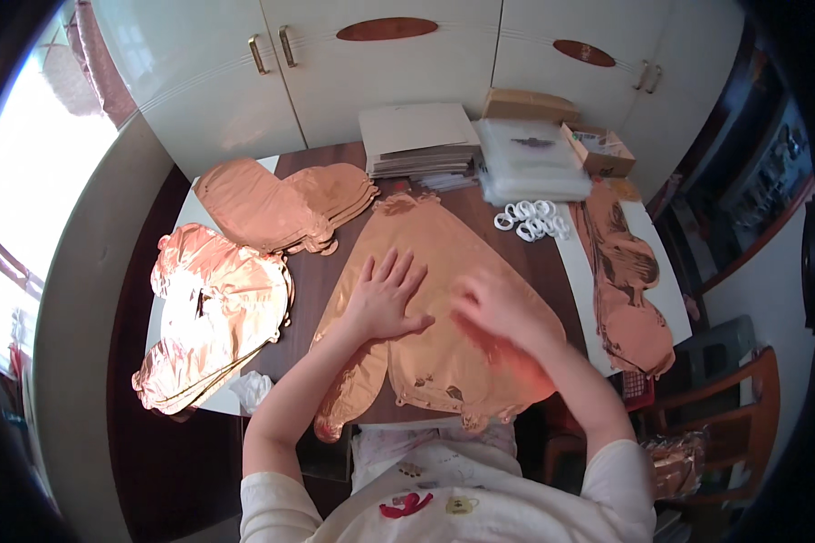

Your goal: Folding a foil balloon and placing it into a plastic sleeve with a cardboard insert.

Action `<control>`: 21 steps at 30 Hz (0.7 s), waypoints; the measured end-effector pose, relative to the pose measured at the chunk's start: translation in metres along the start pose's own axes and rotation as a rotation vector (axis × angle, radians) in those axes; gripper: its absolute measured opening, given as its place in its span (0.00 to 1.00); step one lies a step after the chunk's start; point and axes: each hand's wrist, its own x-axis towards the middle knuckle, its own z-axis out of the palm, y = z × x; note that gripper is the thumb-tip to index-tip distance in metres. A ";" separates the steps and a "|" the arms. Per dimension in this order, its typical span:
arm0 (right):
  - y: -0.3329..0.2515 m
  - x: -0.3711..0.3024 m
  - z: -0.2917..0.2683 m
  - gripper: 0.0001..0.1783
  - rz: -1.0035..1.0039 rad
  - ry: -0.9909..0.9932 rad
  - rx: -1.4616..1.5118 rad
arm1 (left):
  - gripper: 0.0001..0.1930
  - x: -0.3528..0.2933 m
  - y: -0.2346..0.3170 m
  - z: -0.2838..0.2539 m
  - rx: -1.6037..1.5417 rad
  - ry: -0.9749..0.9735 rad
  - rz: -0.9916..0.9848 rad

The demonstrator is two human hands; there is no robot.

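A large flat copper-coloured foil balloon [426,262] lies on the table in front of me, its surface creased and a folded lobe [353,389] sticking out at its lower left. My left hand [388,299] rests flat on the middle of it, fingers spread and holding nothing. To its right my right hand [493,303] is over the same foil with its fingers curled in. That hand is slightly blurred, and whatever may be inside the fingers is hidden. A reddish reflection shows on the foil beneath the right wrist.
Stacked copper foil balloons [263,204] lie at the far left, with a shiny pile [217,308] nearer. More foil [620,281] is at right. Behind are cardboard sheets [417,131], clear plastic bags [530,158], white rings [530,219] and a small box [599,149]. A wooden chair [761,398] stands right.
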 end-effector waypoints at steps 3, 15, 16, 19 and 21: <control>0.052 0.039 -0.007 0.23 0.075 0.105 -0.101 | 0.45 -0.001 0.003 -0.001 -0.011 -0.006 -0.001; 0.058 0.079 -0.028 0.31 0.349 -0.378 -0.163 | 0.45 -0.003 0.002 -0.002 -0.022 -0.020 0.003; 0.056 0.079 -0.033 0.31 0.392 -0.439 -0.044 | 0.45 -0.004 0.002 -0.002 -0.024 -0.026 -0.006; 0.073 0.062 -0.039 0.31 0.304 -0.481 0.173 | 0.45 -0.002 0.003 -0.004 -0.044 -0.003 0.002; 0.065 0.051 -0.044 0.34 0.109 -0.511 0.330 | 0.45 -0.002 0.002 -0.005 -0.039 -0.014 -0.005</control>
